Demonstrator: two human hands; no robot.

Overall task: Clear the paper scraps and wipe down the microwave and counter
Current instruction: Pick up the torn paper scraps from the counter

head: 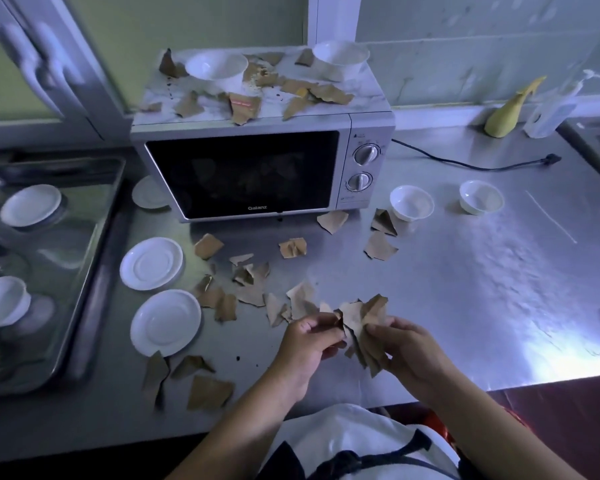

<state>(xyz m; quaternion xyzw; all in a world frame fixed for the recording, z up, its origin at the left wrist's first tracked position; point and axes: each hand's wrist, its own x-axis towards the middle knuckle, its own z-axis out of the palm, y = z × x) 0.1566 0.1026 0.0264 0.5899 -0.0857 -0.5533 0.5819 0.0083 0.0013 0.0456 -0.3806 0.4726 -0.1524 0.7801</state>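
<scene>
A: Head view; where's the paper?
B: A bunch of scraps (364, 323) is held over the bench (482, 289), in front of the microwave (257, 168); left hand (305, 344) and right hand (409, 351) both have fingers (385, 325) pinched on it.
A: What's next?
B: Probably the loose scraps (243, 292), microwave-side of the left hand; that hand is nearer.

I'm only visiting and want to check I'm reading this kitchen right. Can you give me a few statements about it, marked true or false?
The left hand and right hand hold a bunch of paper scraps: true.
Two bowls stand on the microwave: true.
The microwave door is open: false, it is closed.
The microwave's top is free of paper: false, many torn pieces lie there.
</scene>
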